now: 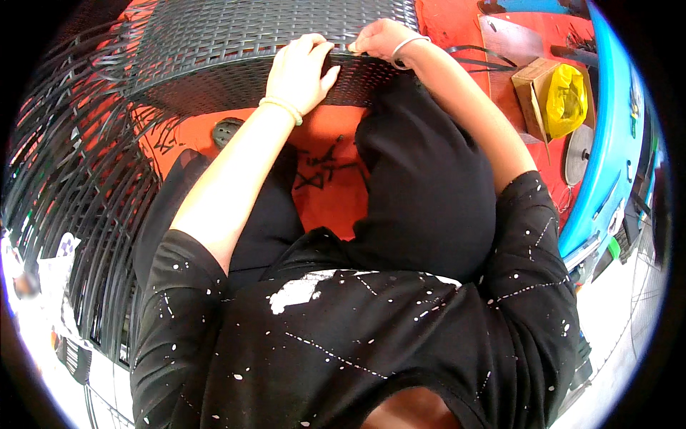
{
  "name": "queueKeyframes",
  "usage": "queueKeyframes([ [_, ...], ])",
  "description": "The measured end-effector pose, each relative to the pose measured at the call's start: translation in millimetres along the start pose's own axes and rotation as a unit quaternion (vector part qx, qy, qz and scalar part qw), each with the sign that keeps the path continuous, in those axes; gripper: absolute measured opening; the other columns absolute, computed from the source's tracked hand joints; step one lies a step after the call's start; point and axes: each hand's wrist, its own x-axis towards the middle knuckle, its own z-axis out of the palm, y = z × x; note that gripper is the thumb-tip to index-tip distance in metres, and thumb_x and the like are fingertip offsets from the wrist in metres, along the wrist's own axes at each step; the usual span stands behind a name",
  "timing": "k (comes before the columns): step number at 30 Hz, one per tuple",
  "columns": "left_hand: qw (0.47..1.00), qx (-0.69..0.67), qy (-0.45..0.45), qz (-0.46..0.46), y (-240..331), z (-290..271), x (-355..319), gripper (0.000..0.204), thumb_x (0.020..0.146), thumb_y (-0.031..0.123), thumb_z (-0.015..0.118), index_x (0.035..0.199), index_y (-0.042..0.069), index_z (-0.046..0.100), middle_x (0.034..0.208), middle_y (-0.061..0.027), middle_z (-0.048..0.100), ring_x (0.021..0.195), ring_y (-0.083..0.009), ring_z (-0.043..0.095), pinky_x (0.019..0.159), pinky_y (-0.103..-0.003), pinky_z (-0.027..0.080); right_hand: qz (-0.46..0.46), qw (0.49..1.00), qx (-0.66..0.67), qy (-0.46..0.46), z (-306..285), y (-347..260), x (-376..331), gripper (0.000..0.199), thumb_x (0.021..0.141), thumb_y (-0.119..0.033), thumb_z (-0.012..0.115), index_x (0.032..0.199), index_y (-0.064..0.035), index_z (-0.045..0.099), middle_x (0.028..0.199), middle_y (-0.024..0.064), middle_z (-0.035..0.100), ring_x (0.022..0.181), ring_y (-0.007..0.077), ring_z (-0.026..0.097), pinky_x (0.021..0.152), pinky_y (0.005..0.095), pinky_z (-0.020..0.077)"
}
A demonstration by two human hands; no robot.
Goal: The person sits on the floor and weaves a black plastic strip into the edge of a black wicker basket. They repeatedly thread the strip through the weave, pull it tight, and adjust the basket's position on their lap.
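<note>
A large woven piece of black flat strips (pixel 236 43) lies in front of me, its near rim curving over my knees. My left hand (pixel 300 71) rests flat on that rim, fingers pressing the weave. My right hand (pixel 382 39) sits just beside it on the rim, fingers pinched on a black strip at the edge. Loose unwoven black strips (pixel 78 179) fan out to the left of the woven part. A bracelet sits on each wrist.
I sit on an orange mat (pixel 329 186) with cut black strip scraps on it. At the right are a cardboard box (pixel 532 82) holding a yellow bag (pixel 566 100), a grey disc (pixel 577 154) and a blue curved surface (pixel 607 157).
</note>
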Motion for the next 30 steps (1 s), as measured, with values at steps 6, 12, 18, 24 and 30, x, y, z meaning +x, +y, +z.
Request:
queueKeyframes([
  [6, 0.993, -0.077, 0.01, -0.094, -4, 4, 14, 0.018, 0.075, 0.019, 0.078, 0.09, 0.01, 0.073, 0.1, -0.0065, 0.065, 0.1, -0.0262, 0.062, 0.089, -0.037, 0.051, -0.06, 0.996, -0.058, 0.034, 5, 9, 6, 0.025, 0.081, -0.033, 0.075, 0.077, -0.0083, 0.074, 0.066, 0.0028, 0.066, 0.062, 0.0149, 0.058, 0.062, 0.0324, 0.047],
  [12, 0.977, -0.134, -0.064, -0.156, -39, 17, 29, 0.014, 0.075, 0.021, 0.075, 0.083, 0.009, 0.075, 0.099, -0.007, 0.069, 0.1, -0.0237, 0.063, 0.091, -0.035, 0.049, -0.209, 0.947, -0.146, 0.195, 10, -1, -16, 0.029, 0.084, -0.036, 0.073, 0.082, -0.0078, 0.075, 0.071, 0.0049, 0.069, 0.068, 0.0143, 0.065, 0.068, 0.0306, 0.0507],
  [18, 0.912, -0.36, -0.073, -0.182, -78, -36, 52, 0.008, 0.084, 0.012, 0.071, 0.085, 0.005, 0.072, 0.08, -0.0014, 0.067, 0.076, -0.0129, 0.062, 0.075, -0.027, 0.048, -0.242, 0.961, 0.125, 0.043, 13, -14, -15, 0.026, 0.098, -0.024, 0.061, 0.113, -0.004, 0.066, 0.082, 0.0032, 0.067, 0.058, 0.0105, 0.059, 0.054, 0.0258, 0.0485],
  [24, 0.882, -0.422, 0.025, -0.209, -62, -52, 53, 0.003, 0.084, 0.004, 0.071, 0.083, 0.005, 0.069, 0.073, 0.0018, 0.064, 0.065, -0.007, 0.057, 0.062, -0.023, 0.048, -0.121, 0.98, 0.152, -0.052, 26, -10, 18, 0.027, 0.098, -0.031, 0.057, 0.1, -0.0089, 0.072, 0.082, 0.0029, 0.071, 0.065, 0.0143, 0.066, 0.058, 0.0269, 0.0519],
  [30, 0.976, -0.15, -0.044, -0.149, -69, -13, 10, 0.014, 0.081, 0.019, 0.074, 0.086, 0.006, 0.074, 0.096, -0.0059, 0.071, 0.098, -0.0196, 0.064, 0.091, -0.033, 0.05, -0.043, 0.992, 0.097, 0.064, 26, -9, 8, 0.026, 0.086, -0.031, 0.072, 0.081, -0.006, 0.076, 0.056, -0.0047, 0.05, 0.047, 0.0048, 0.037, 0.045, 0.0254, 0.0274],
])
